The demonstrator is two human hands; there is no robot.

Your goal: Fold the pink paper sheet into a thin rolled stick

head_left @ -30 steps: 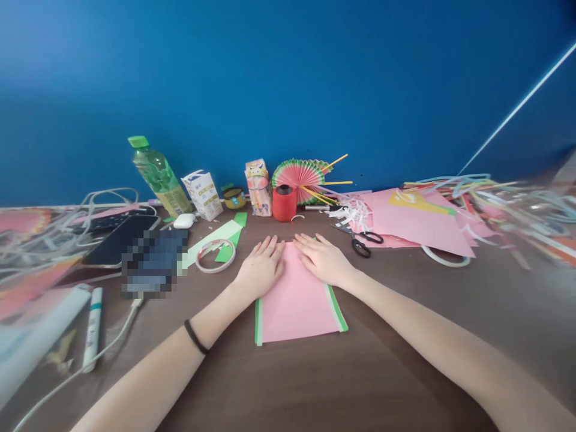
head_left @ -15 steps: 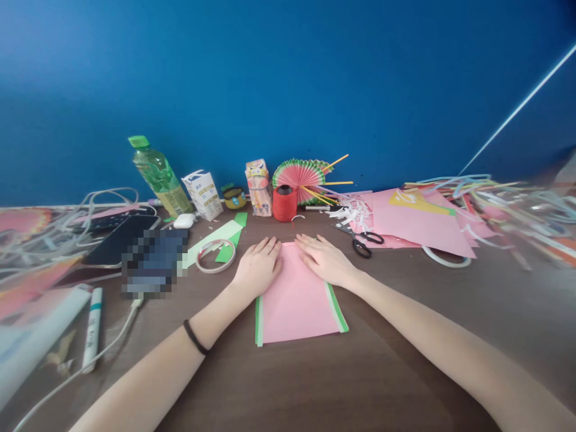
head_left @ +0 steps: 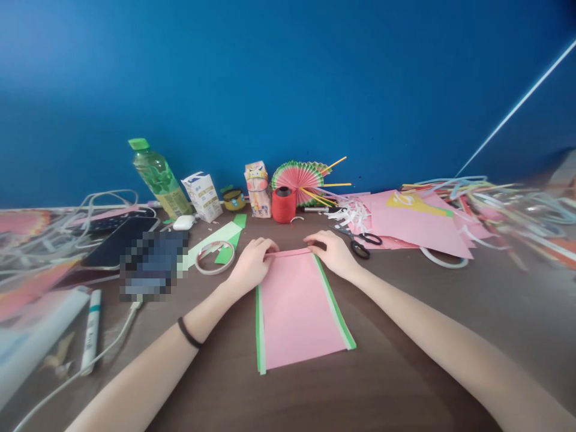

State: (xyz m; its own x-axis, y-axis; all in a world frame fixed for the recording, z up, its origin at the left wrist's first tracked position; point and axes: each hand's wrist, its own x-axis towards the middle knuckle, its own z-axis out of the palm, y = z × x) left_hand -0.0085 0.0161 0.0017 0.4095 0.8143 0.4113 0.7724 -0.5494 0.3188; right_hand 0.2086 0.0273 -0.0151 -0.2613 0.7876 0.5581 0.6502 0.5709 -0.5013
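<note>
A pink paper sheet [head_left: 301, 312] with green and pale green strips along both side edges lies on the brown table [head_left: 288, 399]. Its far edge has a narrow fold. At the far left corner my left hand [head_left: 255, 261] pinches the paper between thumb and fingers. My right hand [head_left: 330, 253] pinches the far right corner in the same way, its fingers bent. Left of my left hand is a roll of tape [head_left: 201, 268]; black-handled scissors [head_left: 360, 249] lie just beyond my right hand.
Along the blue wall stand a green-capped bottle [head_left: 159, 180], a white carton [head_left: 202, 197], a red thread spool [head_left: 283, 207] and a folded paper fan [head_left: 297, 180]. Pink sheets [head_left: 418, 225] lie at right. Phones, a cable and a marker [head_left: 92, 330] are at left.
The pink sheet has moved toward me. My hands, flat on its far end before, now have bent fingers at its corners, and the narrow folded strip there shows clearly.
</note>
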